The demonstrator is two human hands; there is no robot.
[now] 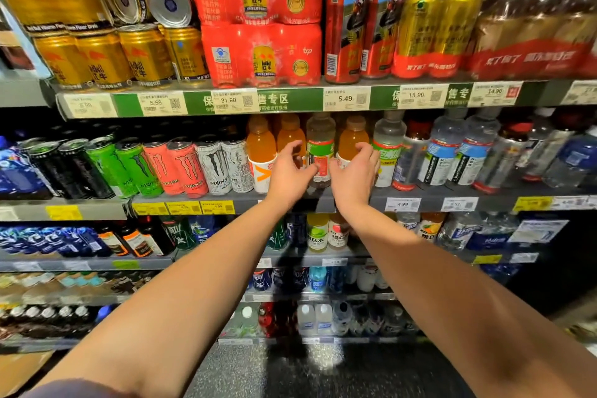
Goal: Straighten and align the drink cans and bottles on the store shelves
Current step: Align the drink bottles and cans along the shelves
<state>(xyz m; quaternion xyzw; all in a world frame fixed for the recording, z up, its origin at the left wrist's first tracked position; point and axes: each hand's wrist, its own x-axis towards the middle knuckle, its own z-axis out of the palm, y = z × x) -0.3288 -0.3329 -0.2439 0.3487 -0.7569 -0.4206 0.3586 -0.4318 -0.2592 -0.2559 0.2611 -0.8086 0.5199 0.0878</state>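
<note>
On the second shelf (381,200) stands a row of drink bottles. My left hand (290,173) curls round an orange-drink bottle (289,132), fingers on its left, thumb toward the right. My right hand (355,171) wraps another orange-drink bottle (353,136), whose white label shows between thumb and fingers. Between my hands stands a pale bottle with a green and red label (320,145), upright, touched by my left thumb. A further orange bottle (260,152) stands left of my left hand.
Monster cans (181,168) fill the shelf to the left, clear and blue-labelled bottles (442,152) the right. Above are gold cans, some lying on their sides (168,1), and red multipacks (258,19). Lower shelves hold more bottles (318,233).
</note>
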